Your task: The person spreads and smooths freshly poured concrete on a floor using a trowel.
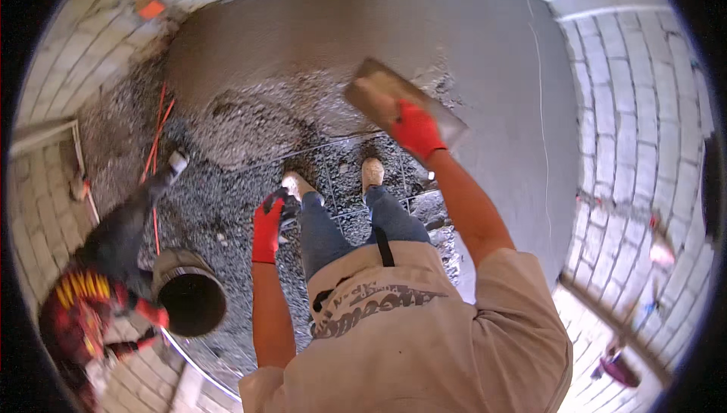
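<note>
My right hand (416, 131), in a red glove, grips a rectangular plastering float (369, 96) above the boundary of smooth wet concrete (318, 34) and rougher grey mix (250, 129). Lower left of it, my left hand (269, 225), in a red and dark glove, hangs beside my left leg with fingers curled; a small dark and grey shape is at them, too small to name. My shoes stand on gravel with metal mesh (329, 174) in it.
A co-worker (91, 292) in dark trousers and red-patterned top bends at left beside a dark bucket (189, 295). Red rods (159, 132) lie on the gravel. Block walls (621, 110) surround the floor; a thin line (544, 148) runs over the concrete at right.
</note>
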Demonstrator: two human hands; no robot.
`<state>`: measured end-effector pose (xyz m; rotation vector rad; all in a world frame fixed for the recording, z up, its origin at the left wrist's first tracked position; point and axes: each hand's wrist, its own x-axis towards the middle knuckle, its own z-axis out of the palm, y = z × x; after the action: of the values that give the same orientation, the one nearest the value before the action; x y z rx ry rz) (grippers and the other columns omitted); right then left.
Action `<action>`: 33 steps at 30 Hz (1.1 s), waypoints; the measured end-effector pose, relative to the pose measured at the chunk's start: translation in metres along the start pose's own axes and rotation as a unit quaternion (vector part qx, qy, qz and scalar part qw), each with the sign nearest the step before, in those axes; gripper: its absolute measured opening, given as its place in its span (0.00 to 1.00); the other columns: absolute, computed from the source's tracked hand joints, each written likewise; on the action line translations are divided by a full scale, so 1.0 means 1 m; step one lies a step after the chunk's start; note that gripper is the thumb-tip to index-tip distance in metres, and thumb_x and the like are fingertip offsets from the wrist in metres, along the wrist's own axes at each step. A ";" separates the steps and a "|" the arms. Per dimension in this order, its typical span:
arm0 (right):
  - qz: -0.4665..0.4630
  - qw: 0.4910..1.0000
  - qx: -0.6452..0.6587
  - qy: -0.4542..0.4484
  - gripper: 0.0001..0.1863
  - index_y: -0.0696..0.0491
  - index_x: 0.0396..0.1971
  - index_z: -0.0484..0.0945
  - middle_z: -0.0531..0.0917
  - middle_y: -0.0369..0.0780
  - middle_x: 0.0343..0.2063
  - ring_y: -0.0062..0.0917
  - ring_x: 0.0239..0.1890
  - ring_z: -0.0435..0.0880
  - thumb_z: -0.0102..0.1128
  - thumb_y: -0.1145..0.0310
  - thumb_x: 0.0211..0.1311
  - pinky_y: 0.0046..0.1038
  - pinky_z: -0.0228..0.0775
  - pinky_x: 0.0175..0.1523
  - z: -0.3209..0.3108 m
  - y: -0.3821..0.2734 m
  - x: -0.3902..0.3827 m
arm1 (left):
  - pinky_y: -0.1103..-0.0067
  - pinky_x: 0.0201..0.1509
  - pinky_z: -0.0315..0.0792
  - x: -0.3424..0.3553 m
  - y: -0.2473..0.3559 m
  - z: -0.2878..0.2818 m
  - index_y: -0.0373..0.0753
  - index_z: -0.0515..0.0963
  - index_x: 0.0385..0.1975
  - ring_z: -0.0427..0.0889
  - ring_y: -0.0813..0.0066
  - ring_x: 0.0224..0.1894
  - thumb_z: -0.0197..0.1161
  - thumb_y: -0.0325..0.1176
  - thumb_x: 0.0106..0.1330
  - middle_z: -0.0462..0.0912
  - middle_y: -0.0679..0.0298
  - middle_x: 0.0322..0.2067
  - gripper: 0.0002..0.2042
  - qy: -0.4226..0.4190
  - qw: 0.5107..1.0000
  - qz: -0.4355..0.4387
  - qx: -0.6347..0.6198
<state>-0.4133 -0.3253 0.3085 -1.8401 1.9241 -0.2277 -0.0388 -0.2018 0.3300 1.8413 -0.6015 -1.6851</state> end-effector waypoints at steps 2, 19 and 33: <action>-0.059 0.998 -0.008 0.022 0.14 0.54 0.37 0.73 0.80 0.51 0.31 0.46 0.36 0.80 0.53 0.64 0.51 0.44 0.71 0.41 0.028 -0.021 0.007 | 0.74 0.43 0.76 0.038 0.006 0.028 0.35 0.74 0.50 0.81 0.71 0.39 0.54 0.35 0.67 0.82 0.60 0.40 0.16 -0.166 0.978 -0.029 -0.122; -0.148 0.981 0.126 0.017 0.20 0.51 0.42 0.73 0.77 0.42 0.39 0.38 0.44 0.76 0.59 0.70 0.44 0.41 0.63 0.52 0.202 -0.006 -0.007 | 0.77 0.23 0.68 0.217 -0.068 0.161 0.43 0.74 0.40 0.77 0.73 0.25 0.55 0.58 0.61 0.80 0.68 0.27 0.23 -0.070 0.948 -0.221 -0.217; 0.471 0.882 0.012 0.024 0.33 0.58 0.49 0.67 0.75 0.53 0.41 0.50 0.42 0.76 0.63 0.53 0.47 0.46 0.69 0.47 0.353 0.455 -0.117 | 0.68 0.52 0.73 0.318 -0.220 0.234 0.40 0.69 0.54 0.76 0.68 0.49 0.59 0.34 0.62 0.76 0.61 0.48 0.20 0.077 0.982 -0.047 -0.165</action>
<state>-0.6691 -0.1013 -0.1706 -0.7018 2.5710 0.0332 -0.2473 -0.2758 -0.0638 1.7588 -0.1597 -1.5724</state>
